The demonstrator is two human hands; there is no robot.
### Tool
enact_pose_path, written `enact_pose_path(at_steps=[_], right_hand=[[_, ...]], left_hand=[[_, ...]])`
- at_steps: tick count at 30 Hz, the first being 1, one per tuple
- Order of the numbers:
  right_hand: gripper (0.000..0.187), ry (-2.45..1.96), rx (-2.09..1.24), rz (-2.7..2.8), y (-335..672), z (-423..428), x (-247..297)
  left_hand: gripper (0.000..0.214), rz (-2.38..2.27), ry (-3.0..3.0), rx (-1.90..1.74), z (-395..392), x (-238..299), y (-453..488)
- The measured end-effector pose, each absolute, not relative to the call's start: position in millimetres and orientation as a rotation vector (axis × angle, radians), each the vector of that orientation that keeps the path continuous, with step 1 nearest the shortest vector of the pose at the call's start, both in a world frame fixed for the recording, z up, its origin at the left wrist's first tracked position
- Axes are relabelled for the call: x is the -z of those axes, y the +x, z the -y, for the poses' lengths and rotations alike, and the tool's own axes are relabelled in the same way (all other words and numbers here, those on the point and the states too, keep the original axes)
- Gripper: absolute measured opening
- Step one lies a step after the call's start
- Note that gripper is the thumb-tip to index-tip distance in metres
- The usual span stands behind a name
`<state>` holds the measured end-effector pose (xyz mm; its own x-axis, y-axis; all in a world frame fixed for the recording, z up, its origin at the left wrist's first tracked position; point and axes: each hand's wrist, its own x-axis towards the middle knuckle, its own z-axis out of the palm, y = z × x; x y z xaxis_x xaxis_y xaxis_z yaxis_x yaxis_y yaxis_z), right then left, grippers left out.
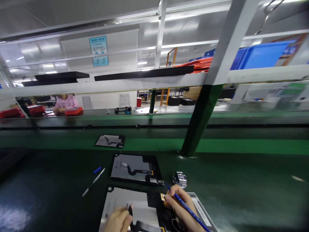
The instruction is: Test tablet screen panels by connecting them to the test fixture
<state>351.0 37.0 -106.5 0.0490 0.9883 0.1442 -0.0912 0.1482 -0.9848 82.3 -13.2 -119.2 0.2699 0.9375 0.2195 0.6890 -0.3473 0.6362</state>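
Note:
My right hand (182, 207) is closed around a thin blue pen-like stick (189, 211), whose upper end points down and right. Its other end is near the gold edge of a flat display panel (142, 204) in front of me. My left hand (118, 220) is pinched at the end of a black ribbon cable (131, 212) on that panel's grey back. Under my right hand lies a white-edged panel (201, 212), mostly covered. Just beyond is a second display panel (120, 169), with its own curved ribbon cable lying on it.
A third panel (101, 141) lies farther back. A clear pen (93, 183) and blue cap (97, 169) are left; a shiny metal dispenser-like object (180, 179) is right. A green-based post (201, 119) rises from the bench. Another person (66, 102) sits across, by red stacks (74, 111).

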Motion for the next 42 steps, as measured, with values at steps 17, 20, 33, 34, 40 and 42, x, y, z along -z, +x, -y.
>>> enact_pose_path(at_steps=[17,20,33,34,40,42], right_hand=[[0.036,-0.889,-1.264,1.369,345,-37,115],[0.035,-0.895,-1.249,1.383,345,-36,115],[0.028,-0.941,-1.166,1.448,344,-34,110],[0.028,-0.94,-1.167,1.449,343,-34,109],[0.029,-0.97,-1.148,1.442,343,-35,111],[0.029,-0.975,-1.145,1.444,344,-35,112]], left_hand=[[0.068,-1.15,1.13,-0.929,-17,112,172],[0.063,-1.266,1.33,-0.953,-16,108,170],[0.046,-1.308,1.651,-0.995,-18,119,169],[0.045,-1.31,1.656,-0.999,-18,120,169],[0.043,-1.316,1.686,-0.979,-17,121,168],[0.044,-1.318,1.691,-0.963,-17,120,167]])
